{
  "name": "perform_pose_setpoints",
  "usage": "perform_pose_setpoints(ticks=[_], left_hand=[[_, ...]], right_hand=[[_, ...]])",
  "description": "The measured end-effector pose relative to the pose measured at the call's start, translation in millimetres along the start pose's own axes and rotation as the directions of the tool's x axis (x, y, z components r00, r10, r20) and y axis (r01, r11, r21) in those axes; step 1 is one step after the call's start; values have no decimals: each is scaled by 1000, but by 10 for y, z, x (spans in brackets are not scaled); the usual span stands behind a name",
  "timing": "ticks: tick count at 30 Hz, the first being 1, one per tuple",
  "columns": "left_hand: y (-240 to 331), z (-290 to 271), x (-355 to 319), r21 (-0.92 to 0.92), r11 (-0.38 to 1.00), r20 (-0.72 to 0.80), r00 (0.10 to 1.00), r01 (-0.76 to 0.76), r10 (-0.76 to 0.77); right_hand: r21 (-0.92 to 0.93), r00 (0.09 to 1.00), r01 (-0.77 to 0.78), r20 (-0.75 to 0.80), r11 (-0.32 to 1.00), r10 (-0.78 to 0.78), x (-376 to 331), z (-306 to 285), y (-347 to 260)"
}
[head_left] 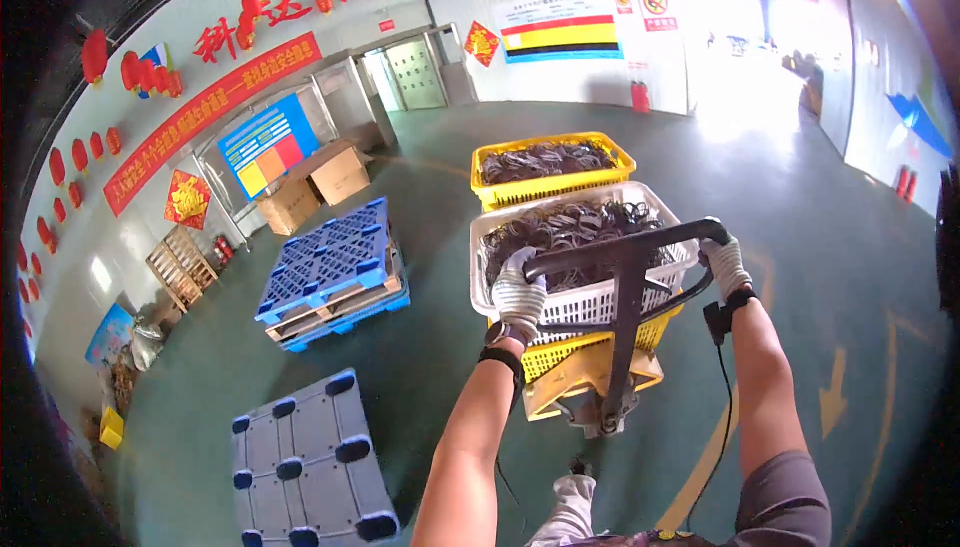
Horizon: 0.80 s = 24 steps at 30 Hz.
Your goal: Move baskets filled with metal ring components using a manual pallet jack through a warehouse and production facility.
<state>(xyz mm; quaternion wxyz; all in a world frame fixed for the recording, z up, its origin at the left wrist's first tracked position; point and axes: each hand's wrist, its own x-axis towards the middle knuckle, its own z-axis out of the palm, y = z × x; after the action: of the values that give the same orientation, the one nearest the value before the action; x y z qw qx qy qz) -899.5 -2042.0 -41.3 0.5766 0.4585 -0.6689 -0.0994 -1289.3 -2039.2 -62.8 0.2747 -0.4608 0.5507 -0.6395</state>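
Note:
In front of me is a pallet jack with a dark handle (628, 297) and a yellow base (560, 387). My left hand (518, 295), in a striped white glove, is wrapped round the left end of the handle's bar. The gloved right hand (728, 265) grips the bar's right end. Just beyond the handle, a white plastic basket (590, 303) full of dark looped parts sits over a yellow basket (555, 355). Farther ahead stands another yellow basket (550, 191), heaped with similar dark loops (545, 159). What bears the baskets is mostly hidden.
To the left, blue pallets (330, 257) lie stacked with a wooden one between them. Nearer, a grey-blue plastic pallet (300, 462) rests on the green floor (440, 337). Cardboard boxes (340, 175) stand by the left wall. A bright doorway (750, 67) opens at far right.

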Motion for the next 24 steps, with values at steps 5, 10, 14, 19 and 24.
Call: perform_pose_setpoints(ticks=[5, 10, 14, 19, 24], left_hand=[[-671, 372, 458, -45, 999, -89, 996, 27, -31], [-1308, 392, 1216, 47, 990, -153, 980, 133, -125], [-1056, 563, 1296, 108, 987, -168, 981, 115, -96], [-754, 1135, 1288, -127, 976, -131, 972, 179, -195], [-987, 1053, 1234, -730, 523, 104, 828, 440, -551]], right_hand=[[-13, 999, -15, 49, 1000, 16, 660, 356, 472], [132, 993, -33, 115, 991, 17, 891, 1007, 198], [54, 991, 53, 123, 997, -60, 1135, 777, 379], [30, 991, 130, 25, 991, -131, 1173, 417, 221], [-97, 972, 229, 73, 968, -223, 1637, 665, 611]])
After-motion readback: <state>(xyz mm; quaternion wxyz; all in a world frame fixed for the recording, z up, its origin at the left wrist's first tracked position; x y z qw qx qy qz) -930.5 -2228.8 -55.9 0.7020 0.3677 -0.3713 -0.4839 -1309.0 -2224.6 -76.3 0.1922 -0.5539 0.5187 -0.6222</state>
